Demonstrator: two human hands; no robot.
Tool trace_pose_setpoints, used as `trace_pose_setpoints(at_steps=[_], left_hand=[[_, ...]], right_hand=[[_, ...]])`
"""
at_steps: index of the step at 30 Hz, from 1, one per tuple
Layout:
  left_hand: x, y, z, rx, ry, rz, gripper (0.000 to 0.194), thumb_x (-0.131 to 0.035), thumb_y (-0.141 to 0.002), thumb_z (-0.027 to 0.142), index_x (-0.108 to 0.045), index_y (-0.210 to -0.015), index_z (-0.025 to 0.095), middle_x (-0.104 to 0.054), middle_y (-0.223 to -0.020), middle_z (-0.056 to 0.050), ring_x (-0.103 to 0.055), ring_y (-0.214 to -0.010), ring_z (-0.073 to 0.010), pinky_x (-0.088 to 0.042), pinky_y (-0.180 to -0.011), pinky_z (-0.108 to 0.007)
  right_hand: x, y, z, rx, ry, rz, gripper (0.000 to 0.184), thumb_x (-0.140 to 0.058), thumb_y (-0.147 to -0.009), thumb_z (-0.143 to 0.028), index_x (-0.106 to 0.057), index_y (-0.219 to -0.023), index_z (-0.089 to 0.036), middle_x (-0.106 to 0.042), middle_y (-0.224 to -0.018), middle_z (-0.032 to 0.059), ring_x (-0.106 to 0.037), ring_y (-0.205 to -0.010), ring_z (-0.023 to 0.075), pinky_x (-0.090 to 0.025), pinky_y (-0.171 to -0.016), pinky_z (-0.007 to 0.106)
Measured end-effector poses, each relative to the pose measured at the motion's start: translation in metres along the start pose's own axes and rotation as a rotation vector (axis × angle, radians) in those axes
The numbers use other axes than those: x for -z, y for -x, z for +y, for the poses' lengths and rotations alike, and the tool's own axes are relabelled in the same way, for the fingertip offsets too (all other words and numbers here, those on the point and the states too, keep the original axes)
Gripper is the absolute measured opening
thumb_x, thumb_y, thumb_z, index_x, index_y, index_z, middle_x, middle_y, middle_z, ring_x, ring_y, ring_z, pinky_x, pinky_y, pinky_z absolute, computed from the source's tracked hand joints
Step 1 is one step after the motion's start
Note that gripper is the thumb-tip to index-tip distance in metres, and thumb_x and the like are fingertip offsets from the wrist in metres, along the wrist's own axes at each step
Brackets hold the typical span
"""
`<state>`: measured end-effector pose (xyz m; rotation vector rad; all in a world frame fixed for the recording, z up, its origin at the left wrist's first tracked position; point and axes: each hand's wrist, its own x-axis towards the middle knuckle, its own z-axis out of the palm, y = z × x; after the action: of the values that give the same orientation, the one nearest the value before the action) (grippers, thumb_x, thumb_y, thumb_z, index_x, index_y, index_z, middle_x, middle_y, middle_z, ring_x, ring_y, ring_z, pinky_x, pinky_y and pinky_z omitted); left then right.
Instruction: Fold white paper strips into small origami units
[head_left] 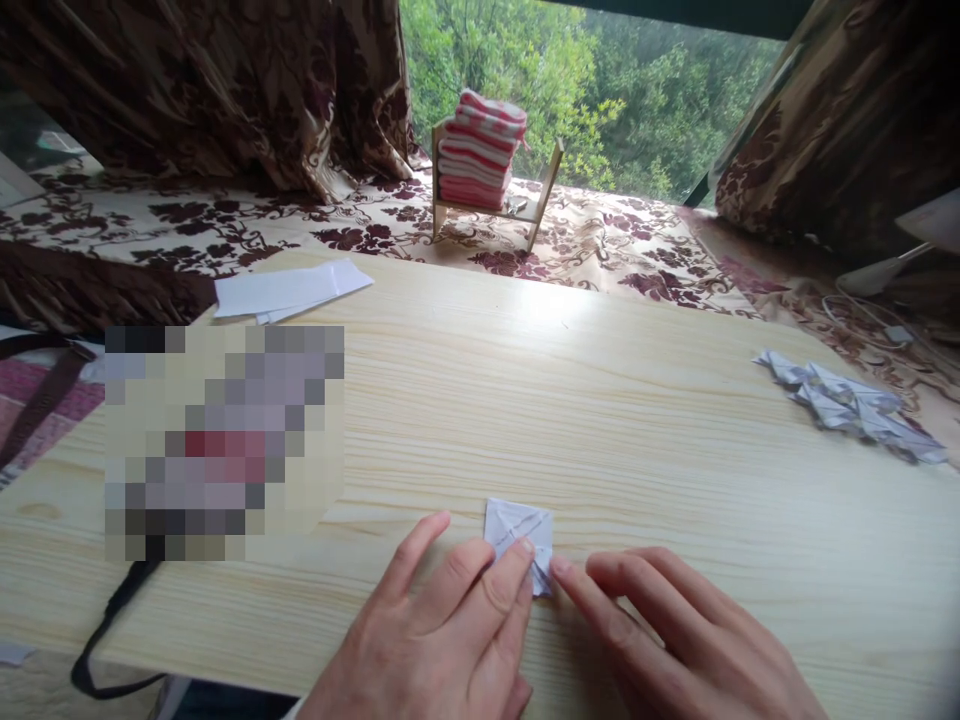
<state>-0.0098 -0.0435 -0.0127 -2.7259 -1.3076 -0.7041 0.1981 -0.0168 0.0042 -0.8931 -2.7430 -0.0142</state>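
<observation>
A small square of folded white paper [517, 520] lies flat on the wooden table, with diagonal creases crossing its top. My left hand [450, 610] rests over its lower left part, the index fingertip pressing near the middle of the paper. The other left fingers are spread, the little finger out to the side; my left thumb is mostly hidden. At the paper's right edge, the index fingertip of my right hand [660, 620] touches or nearly touches it. My other right fingers are loosely bent and apart from the paper; the right thumb is out of sight.
Several folded paper pieces [847, 405] sit in rows at the table's right. White paper strips [292, 288] lie at the back left. A blurred-out object [232, 440] with a black strap [112, 620] is on the left. Beyond the table, a small rack [547, 190] holds folded striped cloths [480, 155].
</observation>
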Motion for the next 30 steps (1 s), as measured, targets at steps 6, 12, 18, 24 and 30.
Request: trace_pose_setpoints(at_steps=[6,12,18,24,30], left_hand=[[0.008,0.000,-0.008,0.007,0.021,0.054,0.026,-0.051,-0.082,0.024,-0.062,-0.105,0.017,-0.062,-0.115,0.000,-0.053,-0.103,-0.0160,-0.026,-0.104,-0.036],[0.010,-0.005,-0.024,-0.146,0.009,0.062,0.023,-0.050,-0.085,0.020,-0.063,-0.104,0.020,-0.063,-0.113,0.003,-0.052,-0.107,-0.0172,-0.025,-0.107,-0.038],[-0.007,-0.002,-0.021,-0.167,-0.068,0.083,0.024,-0.043,-0.089,0.023,-0.063,-0.102,0.022,-0.064,-0.109,0.002,-0.052,-0.107,-0.0173,-0.019,-0.109,-0.043],[-0.020,-0.001,-0.008,-0.046,-0.068,0.145,0.022,-0.043,-0.088,0.021,-0.064,-0.098,0.022,-0.065,-0.094,0.002,-0.055,-0.096,-0.0138,-0.021,-0.109,-0.040],[-0.019,-0.004,-0.006,-0.022,-0.019,0.128,0.022,-0.046,-0.084,0.016,-0.064,-0.096,0.018,-0.066,-0.091,0.002,-0.055,-0.092,-0.0130,-0.018,-0.110,-0.036]], right_hand=[[0.001,-0.007,-0.001,-0.010,0.015,0.030,0.034,-0.025,-0.092,-0.015,-0.058,-0.102,-0.015,-0.059,-0.070,0.0043,-0.053,-0.060,0.0134,-0.046,-0.052,0.023],[0.003,-0.018,0.011,0.022,0.014,0.017,0.039,-0.020,-0.094,-0.019,-0.058,-0.096,-0.017,-0.056,-0.067,0.0027,-0.051,-0.056,0.0130,-0.042,-0.049,0.024],[0.004,-0.018,0.012,-0.052,-0.001,0.155,0.026,-0.032,-0.090,-0.015,-0.058,-0.093,-0.019,-0.058,-0.067,0.0008,-0.052,-0.054,0.0110,-0.040,-0.049,0.021],[-0.015,-0.009,0.005,-0.193,-0.111,0.168,0.016,-0.042,-0.088,-0.019,-0.058,-0.092,-0.021,-0.059,-0.071,0.0002,-0.054,-0.058,0.0108,-0.041,-0.051,0.021],[-0.009,-0.015,0.005,-0.182,-0.129,0.086,0.022,-0.036,-0.090,-0.020,-0.057,-0.095,-0.022,-0.057,-0.069,0.0002,-0.052,-0.058,0.0112,-0.040,-0.049,0.020]])
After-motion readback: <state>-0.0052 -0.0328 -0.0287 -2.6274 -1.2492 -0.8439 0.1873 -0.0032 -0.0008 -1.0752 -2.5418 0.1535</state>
